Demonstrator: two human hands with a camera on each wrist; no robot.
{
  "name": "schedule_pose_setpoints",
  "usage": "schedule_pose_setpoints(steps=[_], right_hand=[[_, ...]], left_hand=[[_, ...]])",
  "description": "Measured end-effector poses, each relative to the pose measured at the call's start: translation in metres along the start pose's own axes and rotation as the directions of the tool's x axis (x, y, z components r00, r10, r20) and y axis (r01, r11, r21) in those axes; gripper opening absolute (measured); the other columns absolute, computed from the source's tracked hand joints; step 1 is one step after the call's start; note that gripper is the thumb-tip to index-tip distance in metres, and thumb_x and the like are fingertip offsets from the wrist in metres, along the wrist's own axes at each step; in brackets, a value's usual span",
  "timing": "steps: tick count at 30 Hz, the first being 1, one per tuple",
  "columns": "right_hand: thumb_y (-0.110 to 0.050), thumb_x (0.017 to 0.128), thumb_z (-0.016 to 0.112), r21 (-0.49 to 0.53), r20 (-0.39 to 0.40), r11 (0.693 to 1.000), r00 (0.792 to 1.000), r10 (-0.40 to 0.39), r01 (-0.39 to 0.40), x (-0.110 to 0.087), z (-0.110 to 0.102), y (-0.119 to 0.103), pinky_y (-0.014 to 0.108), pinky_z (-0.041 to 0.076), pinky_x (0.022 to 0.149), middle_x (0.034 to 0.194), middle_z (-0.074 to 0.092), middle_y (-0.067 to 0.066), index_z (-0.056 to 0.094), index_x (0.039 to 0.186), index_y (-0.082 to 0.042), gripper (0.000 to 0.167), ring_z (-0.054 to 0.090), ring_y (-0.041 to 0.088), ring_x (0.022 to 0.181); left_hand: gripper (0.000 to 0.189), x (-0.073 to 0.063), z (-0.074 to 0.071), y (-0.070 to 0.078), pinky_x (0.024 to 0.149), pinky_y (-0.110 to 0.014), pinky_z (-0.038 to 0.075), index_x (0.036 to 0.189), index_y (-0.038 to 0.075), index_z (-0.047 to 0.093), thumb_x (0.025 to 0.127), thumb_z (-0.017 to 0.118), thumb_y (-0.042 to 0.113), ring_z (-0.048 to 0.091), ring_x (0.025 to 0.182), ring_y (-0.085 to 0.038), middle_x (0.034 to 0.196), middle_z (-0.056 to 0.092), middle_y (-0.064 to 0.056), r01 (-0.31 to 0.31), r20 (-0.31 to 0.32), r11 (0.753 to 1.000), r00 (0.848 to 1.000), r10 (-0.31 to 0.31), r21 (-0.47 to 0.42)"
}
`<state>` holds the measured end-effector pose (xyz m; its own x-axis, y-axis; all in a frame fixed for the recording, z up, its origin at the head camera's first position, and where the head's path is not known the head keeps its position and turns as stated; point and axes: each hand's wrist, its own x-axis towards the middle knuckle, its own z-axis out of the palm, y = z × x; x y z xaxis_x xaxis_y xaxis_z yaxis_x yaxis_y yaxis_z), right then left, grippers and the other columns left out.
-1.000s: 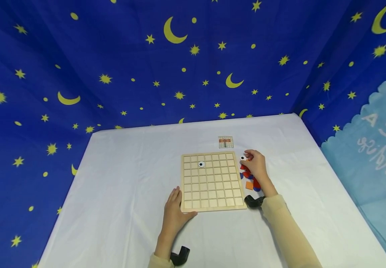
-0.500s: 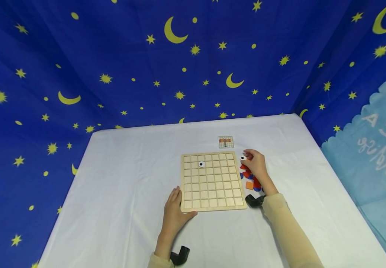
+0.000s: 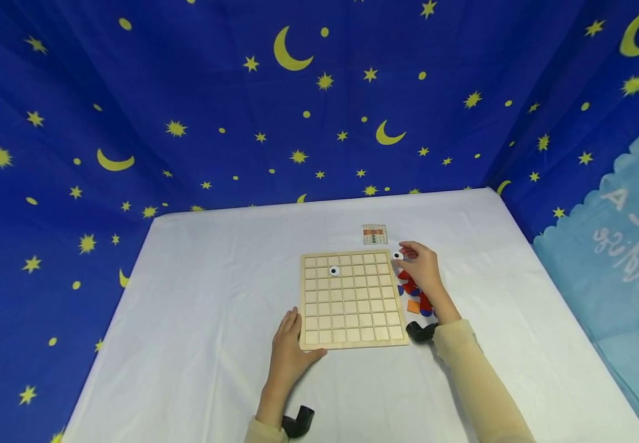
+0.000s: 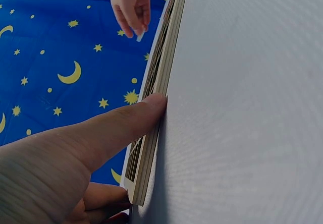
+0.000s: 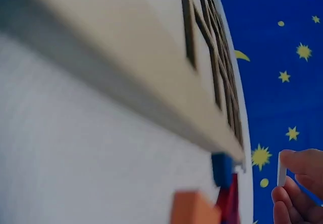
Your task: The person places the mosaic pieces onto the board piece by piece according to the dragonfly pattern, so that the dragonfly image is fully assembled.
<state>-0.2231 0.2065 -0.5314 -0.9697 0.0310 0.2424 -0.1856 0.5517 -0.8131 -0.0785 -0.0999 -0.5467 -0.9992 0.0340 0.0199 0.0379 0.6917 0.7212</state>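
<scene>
Between the right thumb and fingers, my right hand [image 3: 421, 263] pinches a round white eye piece [image 3: 397, 255] with a black dot. In the right wrist view this eye piece [image 5: 281, 169] shows edge-on as a thin white disc. It is near the upper right corner of the wooden grid board [image 3: 353, 300]. Another eye piece [image 3: 334, 271] lies on the board, in the upper left part of the grid. My left hand [image 3: 288, 346] rests at the board's near left corner, the thumb [image 4: 151, 105] against the front edge and the other fingers along the left side.
Red pieces [image 3: 425, 303], blue pieces and an orange square [image 3: 413, 306] lie right of the board, partly under my right forearm. A small pattern card [image 3: 374, 234] lies beyond the board. A white cloth [image 3: 197, 295] covers the table; a starry blue curtain [image 3: 214, 92] stands behind.
My right hand has moved slightly up and left with the eye piece, away from the pile and closer to the board. The left hand and the board have stayed in place.
</scene>
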Motion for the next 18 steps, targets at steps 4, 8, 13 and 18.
schedule_pose_setpoints(steps=[4,8,13,18], right_hand=[[-0.003,0.077,0.075,0.020,0.001,1.000,1.000,-0.017,0.017,0.002,0.002,-0.011,0.033,0.053,0.079,0.098,0.067,0.023,0.062,0.115,0.008,0.042,0.064,0.034,0.089],[-0.002,0.077,0.075,0.028,0.003,0.999,1.000,-0.030,0.030,0.006,0.005,-0.021,0.037,0.053,0.081,0.099,0.068,0.023,0.062,0.116,0.008,0.042,0.064,0.034,0.090],[0.001,0.078,0.073,0.062,0.017,0.997,0.999,-0.043,0.041,0.010,0.012,-0.032,0.046,0.052,0.085,0.101,0.067,0.025,0.061,0.117,0.009,0.042,0.063,0.037,0.093],[-0.001,0.079,0.073,0.080,0.043,0.996,0.998,-0.049,0.046,0.012,0.020,-0.042,0.046,0.051,0.085,0.101,0.067,0.023,0.061,0.118,0.008,0.042,0.062,0.035,0.093]], left_hand=[[0.095,0.000,-0.001,0.000,0.112,-0.059,0.027,0.137,-0.009,0.043,0.060,0.089,0.022,0.030,0.141,-0.041,0.148,0.037,-0.026,0.004,0.002,1.000,1.000,-0.004,-0.004],[0.095,0.000,-0.001,-0.001,0.112,-0.059,0.027,0.137,-0.009,0.043,0.060,0.089,0.022,0.030,0.141,-0.041,0.148,0.037,-0.026,0.007,-0.001,1.000,1.000,-0.007,-0.002],[0.094,0.000,-0.001,-0.001,0.112,-0.059,0.027,0.138,-0.008,0.043,0.061,0.089,0.022,0.030,0.141,-0.041,0.148,0.037,-0.026,0.007,0.002,1.000,1.000,-0.007,-0.002],[0.094,0.000,-0.002,0.000,0.112,-0.059,0.027,0.138,-0.009,0.043,0.061,0.089,0.022,0.030,0.141,-0.041,0.148,0.037,-0.027,0.004,0.006,1.000,1.000,-0.004,-0.007]])
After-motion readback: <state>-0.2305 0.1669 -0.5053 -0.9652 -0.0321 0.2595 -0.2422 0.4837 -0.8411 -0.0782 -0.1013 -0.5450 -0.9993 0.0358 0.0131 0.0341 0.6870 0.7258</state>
